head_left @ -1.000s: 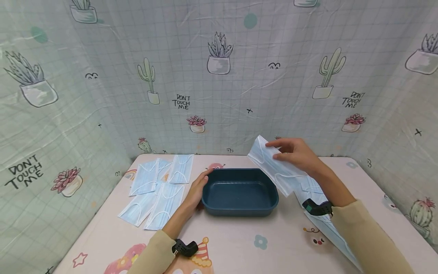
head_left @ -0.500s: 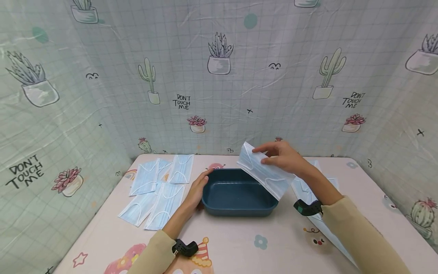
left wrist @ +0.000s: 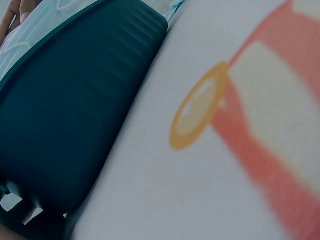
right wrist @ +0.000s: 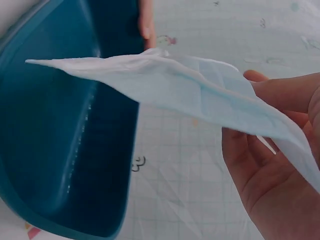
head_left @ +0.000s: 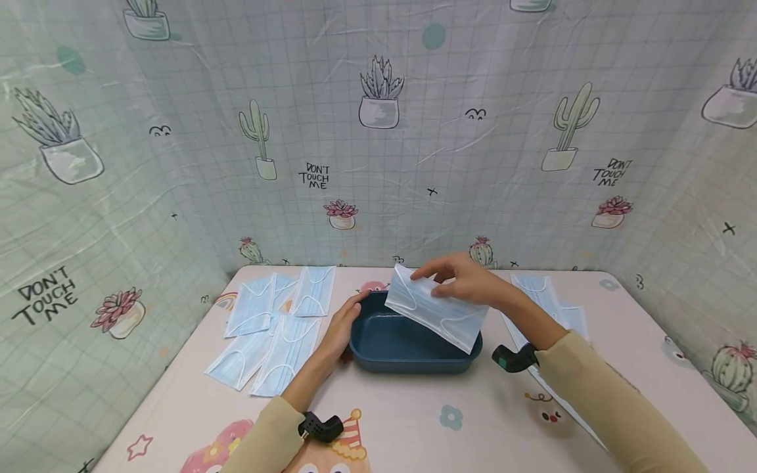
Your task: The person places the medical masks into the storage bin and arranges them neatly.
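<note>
My right hand [head_left: 464, 281] pinches a pale blue disposable face mask [head_left: 434, 309] between thumb and fingers. The mask hangs tilted over the right half of a dark blue plastic bin [head_left: 414, 365]. In the right wrist view the mask [right wrist: 175, 92] is seen nearly edge-on, one end above the bin's interior [right wrist: 45, 115]. My left hand [head_left: 338, 332] rests along the bin's left end, its fingertips at the back left corner; the thumb is mostly hidden. The left wrist view shows the bin's outer side wall [left wrist: 85, 100].
Several masks [head_left: 286, 358] lie spread on the table left of the bin. More masks [head_left: 541, 295] overlap at the right, partly under my right forearm. A curtain printed with cacti [head_left: 378, 164] stands behind and at both sides of the patterned tabletop [head_left: 408, 420].
My right hand has carried the mask leftward and slightly down, from the bin's right edge to over its opening. The left hand and bin have stayed put.
</note>
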Action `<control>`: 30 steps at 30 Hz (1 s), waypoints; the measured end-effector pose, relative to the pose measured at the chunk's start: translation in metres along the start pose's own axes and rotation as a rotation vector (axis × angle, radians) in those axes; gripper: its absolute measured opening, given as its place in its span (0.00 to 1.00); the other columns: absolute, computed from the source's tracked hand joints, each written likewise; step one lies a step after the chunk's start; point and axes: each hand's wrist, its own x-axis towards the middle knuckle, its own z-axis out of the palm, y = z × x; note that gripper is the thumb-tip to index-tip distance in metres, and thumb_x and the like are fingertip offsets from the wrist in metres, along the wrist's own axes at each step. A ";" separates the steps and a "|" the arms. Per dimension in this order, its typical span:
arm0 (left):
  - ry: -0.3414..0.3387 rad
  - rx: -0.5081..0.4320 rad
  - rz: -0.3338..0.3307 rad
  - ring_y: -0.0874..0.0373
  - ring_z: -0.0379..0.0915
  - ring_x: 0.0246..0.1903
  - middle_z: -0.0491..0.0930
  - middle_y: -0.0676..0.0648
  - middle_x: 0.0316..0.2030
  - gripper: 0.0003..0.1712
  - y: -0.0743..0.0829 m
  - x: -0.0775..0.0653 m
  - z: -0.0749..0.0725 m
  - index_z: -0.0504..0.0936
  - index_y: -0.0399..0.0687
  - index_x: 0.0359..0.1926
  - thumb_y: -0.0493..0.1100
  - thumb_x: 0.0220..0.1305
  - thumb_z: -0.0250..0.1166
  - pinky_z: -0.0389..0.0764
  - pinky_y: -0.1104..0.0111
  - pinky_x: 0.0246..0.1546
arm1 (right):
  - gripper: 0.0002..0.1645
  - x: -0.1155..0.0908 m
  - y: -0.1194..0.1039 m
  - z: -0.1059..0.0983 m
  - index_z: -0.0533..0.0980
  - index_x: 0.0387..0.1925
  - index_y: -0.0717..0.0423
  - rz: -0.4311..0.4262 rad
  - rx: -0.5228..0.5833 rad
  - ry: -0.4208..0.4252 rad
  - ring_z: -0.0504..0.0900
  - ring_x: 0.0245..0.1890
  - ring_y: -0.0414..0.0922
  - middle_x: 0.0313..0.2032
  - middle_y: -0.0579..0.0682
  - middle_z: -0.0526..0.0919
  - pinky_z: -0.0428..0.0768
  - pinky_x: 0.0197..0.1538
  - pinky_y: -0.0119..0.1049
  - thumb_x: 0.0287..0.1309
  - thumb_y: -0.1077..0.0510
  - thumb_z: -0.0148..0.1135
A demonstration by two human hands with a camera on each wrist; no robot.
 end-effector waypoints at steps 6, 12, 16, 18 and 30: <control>-0.008 -0.014 0.013 0.43 0.48 0.81 0.63 0.45 0.78 0.26 0.001 0.001 0.001 0.68 0.51 0.76 0.45 0.83 0.44 0.45 0.43 0.81 | 0.26 0.009 0.002 0.007 0.83 0.59 0.56 -0.060 0.014 -0.097 0.84 0.54 0.54 0.62 0.58 0.83 0.82 0.61 0.56 0.59 0.72 0.61; -0.016 -0.007 0.002 0.42 0.49 0.81 0.62 0.45 0.79 0.26 0.000 0.002 0.001 0.68 0.54 0.76 0.46 0.83 0.44 0.45 0.41 0.81 | 0.25 0.016 0.003 0.014 0.83 0.58 0.58 -0.111 0.033 -0.189 0.85 0.54 0.51 0.59 0.57 0.86 0.84 0.60 0.46 0.59 0.73 0.62; -0.021 -0.011 -0.013 0.43 0.50 0.81 0.63 0.46 0.78 0.26 0.000 0.003 0.002 0.68 0.55 0.76 0.47 0.83 0.43 0.46 0.42 0.81 | 0.25 0.021 0.005 0.019 0.83 0.57 0.58 -0.123 0.047 -0.251 0.85 0.55 0.49 0.58 0.57 0.86 0.84 0.58 0.40 0.59 0.74 0.62; -0.020 -0.019 -0.019 0.43 0.51 0.80 0.63 0.46 0.78 0.26 0.000 0.004 0.002 0.68 0.55 0.76 0.47 0.83 0.43 0.47 0.42 0.81 | 0.25 0.022 0.007 0.022 0.83 0.57 0.58 -0.117 0.059 -0.282 0.84 0.54 0.48 0.58 0.57 0.86 0.83 0.57 0.38 0.59 0.73 0.62; -0.010 -0.023 -0.018 0.42 0.53 0.79 0.63 0.44 0.78 0.26 0.002 0.004 -0.001 0.68 0.54 0.77 0.46 0.83 0.43 0.49 0.42 0.80 | 0.23 0.037 0.024 0.036 0.83 0.56 0.60 -0.085 0.145 -0.395 0.84 0.47 0.44 0.54 0.57 0.87 0.84 0.53 0.35 0.58 0.72 0.64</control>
